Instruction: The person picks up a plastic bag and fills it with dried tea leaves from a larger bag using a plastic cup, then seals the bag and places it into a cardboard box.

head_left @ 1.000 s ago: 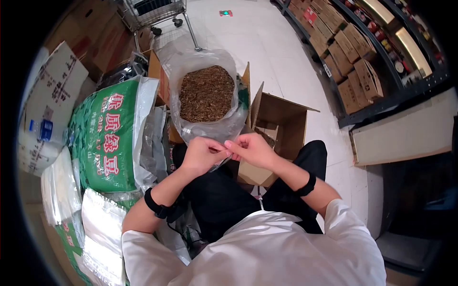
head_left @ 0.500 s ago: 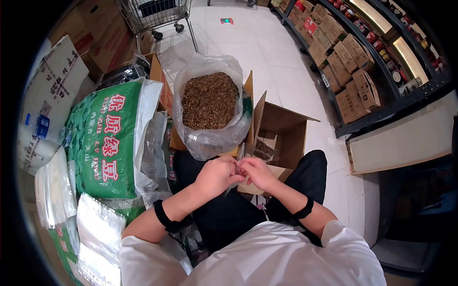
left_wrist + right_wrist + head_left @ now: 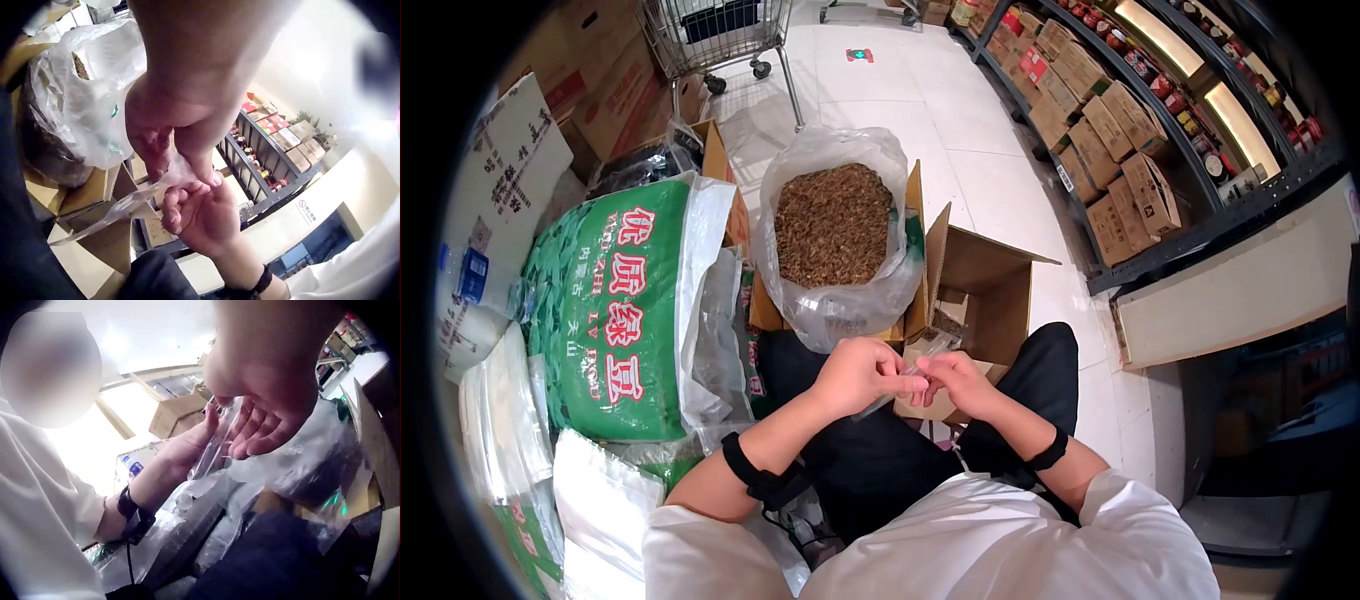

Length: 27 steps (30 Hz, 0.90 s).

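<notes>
Both hands meet above the lap and pinch a clear plastic bag [image 3: 128, 203]. The left hand [image 3: 858, 376] has thumb and fingers closed on the plastic, close against the right fingertips. The right hand [image 3: 962, 384] pinches the same plastic from the other side, its other fingers curled. In the right wrist view the bag [image 3: 215, 447] hangs as a narrow, folded strip between the hands. Just beyond them stands a large translucent sack [image 3: 840, 312] with its mouth spread, holding brown dried material [image 3: 832, 225].
An open cardboard box [image 3: 990, 285] stands right of the sack. Left lie a green printed bag [image 3: 600, 310] and stacked clear bags [image 3: 605, 510]. A shopping cart [image 3: 720, 40] is beyond; shelves with cartons [image 3: 1135, 115] line the right.
Both hands have moved down and slightly right in the head view, away from the sack, still pinching the plastic. The view has shifted, showing more of the cart and shelves.
</notes>
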Tool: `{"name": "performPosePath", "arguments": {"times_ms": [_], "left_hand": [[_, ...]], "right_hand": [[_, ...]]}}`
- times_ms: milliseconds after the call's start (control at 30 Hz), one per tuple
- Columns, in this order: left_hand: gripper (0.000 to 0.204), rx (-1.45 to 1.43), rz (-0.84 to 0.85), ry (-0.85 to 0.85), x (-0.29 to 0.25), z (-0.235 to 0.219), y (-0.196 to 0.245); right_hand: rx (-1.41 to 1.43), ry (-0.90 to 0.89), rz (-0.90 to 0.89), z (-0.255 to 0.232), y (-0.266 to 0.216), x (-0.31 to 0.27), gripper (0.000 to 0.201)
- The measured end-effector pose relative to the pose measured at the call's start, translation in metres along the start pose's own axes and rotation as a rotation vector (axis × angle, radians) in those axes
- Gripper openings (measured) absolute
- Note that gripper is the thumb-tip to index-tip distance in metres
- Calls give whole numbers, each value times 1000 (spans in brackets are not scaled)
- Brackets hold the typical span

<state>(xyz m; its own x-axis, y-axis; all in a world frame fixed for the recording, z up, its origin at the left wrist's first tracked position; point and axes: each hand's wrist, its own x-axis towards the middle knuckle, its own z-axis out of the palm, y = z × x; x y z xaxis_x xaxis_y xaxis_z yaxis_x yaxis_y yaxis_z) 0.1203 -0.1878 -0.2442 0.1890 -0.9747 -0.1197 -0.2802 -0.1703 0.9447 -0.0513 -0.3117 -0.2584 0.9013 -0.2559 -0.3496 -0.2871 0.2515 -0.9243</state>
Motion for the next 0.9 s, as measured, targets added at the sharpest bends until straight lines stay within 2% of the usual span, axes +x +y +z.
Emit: {"name": "performPosePath", "arguments": {"times_ms": [33,100,200,333,400,533,600,633,700,733,800,833,900], "left_hand": [[40,4,1,-6,1,1,-1],[37,-181,-140,-7,3,3,-8],[35,-268,-223,9,4,5,-13],[26,-135,-231,4,1,7,-6],[15,-50,52,165,-1,16,-8],[25,62,101,127,-3,22,-10],[33,204,88,85,-5,22,-6],[33,202,88,86,-5,22,-6],[34,287,117,138,-6,23,-8],[34,287,117,137,-6,24,-9],[33,323,129,117,-9,29,-13],[33,396,120,119,-9,32,-17],[33,369,104,129,-10,33,-19]], "right_hand": [[4,5,-3,-3,0,0,39],[118,-29,14,-6,0,1,34],[134,6,65,-3,-7,1,32],[-27,98,75,2,-2,6,29],[-134,166,80,4,1,9,25],[-154,251,-19,9,16,15,23],[-347,305,-109,12,20,21,25],[-349,303,-108,16,17,22,25],[-789,338,4,23,11,23,24],[-789,338,4,22,11,23,24],[-701,167,118,21,10,23,24],[-702,167,118,22,9,23,24],[-380,135,198,26,7,21,24]]}}
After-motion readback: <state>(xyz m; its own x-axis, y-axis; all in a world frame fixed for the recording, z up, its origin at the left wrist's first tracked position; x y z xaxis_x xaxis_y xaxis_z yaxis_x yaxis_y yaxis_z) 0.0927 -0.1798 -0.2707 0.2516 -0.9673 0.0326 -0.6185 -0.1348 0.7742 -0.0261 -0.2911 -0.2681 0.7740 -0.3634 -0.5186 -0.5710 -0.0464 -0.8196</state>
